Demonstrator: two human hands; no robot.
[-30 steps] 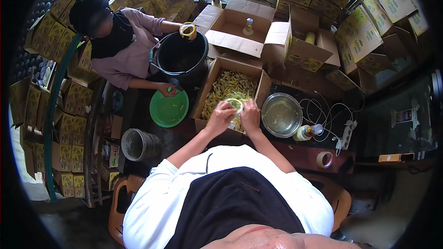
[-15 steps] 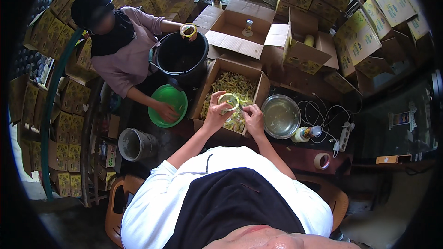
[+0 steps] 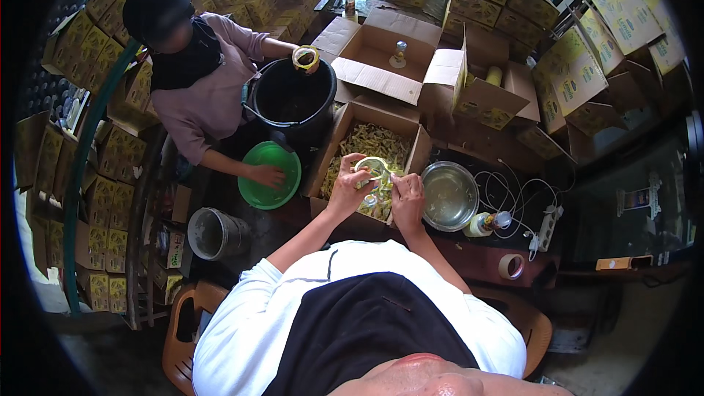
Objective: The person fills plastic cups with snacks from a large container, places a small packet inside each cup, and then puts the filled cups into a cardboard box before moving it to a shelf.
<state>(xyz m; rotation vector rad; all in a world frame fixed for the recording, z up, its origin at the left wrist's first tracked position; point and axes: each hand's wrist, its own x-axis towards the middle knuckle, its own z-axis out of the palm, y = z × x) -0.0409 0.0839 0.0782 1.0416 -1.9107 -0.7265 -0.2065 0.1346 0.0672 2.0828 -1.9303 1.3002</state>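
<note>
In my left hand (image 3: pixel 346 187) is a pale yellow, see-through ring (image 3: pixel 374 169), gripped by its left side and tilted over a cardboard box. My right hand (image 3: pixel 408 196) is closed at the ring's right edge; its fingertips pinch something small and pale that I cannot make out. Below both hands, the open cardboard box (image 3: pixel 418 148) holds a heap of crumpled yellow-green strips (image 3: pixel 374 141). Across from me at the left, a co-worker holds a similar yellow ring (image 3: pixel 306 58) in one hand and rests the other hand (image 3: pixel 267 175) in a green basin (image 3: pixel 253 192).
A black bucket (image 3: pixel 328 106) stands left of the box, a grey pail (image 3: pixel 242 235) nearer me. To the right are a metal bowl (image 3: pixel 449 194), a bottle (image 3: pixel 485 224), white cables with a power strip (image 3: pixel 546 227), and a tape roll (image 3: pixel 511 266). An open carton (image 3: pixel 378 75) sits behind.
My hands and the ring have shifted slightly to the right, and the ring has tipped. My right hand has turned and its fingers have come up against the ring's edge.
</note>
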